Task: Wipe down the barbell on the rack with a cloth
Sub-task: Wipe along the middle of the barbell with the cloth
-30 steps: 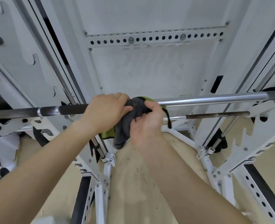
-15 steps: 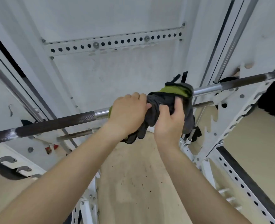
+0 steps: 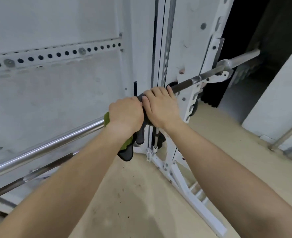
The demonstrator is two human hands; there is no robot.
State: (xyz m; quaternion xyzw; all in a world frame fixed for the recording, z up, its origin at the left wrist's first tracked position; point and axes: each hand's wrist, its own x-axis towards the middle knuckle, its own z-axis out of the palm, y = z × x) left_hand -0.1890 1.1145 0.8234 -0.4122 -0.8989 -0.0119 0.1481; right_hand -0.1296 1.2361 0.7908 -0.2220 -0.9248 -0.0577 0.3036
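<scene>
— One white power rack (image 3: 189, 48), biggest thing in view; holed upright right of centre, slotted notches down its edge.
— Behind it?
— Pale wall panel, perforated strip (image 3: 56, 55) across upper left. Tan floor (image 3: 141, 194) below, speckled with dark bits.
— Next largest?
— Long barbell (image 3: 56, 143), slanting from lower left to upper right, resting in rack hook (image 3: 217, 78) at right end. Chrome on left stretch, dark knurling near the upright, chrome sleeve sticking out beyond the hook against dark background.
— Under that?
— Thinner bar (image 3: 38, 170), lower left, roughly parallel, apart from barbell.
— Wrapped on it?
— Grey-and-green cloth (image 3: 127, 153) round barbell, just left of the upright, where chrome meets knurling. Green edge showing at its left end, dark folds hanging beneath.
— Grip?
— Left hand (image 3: 126, 114) and right hand (image 3: 160, 107) side by side on top of barbell, touching. Both with fingers curled over, clamped round cloth and bar together. Right fingertips at edge of cloth, next to bare knurling. Bare forearms reaching in from bottom corners.
</scene>
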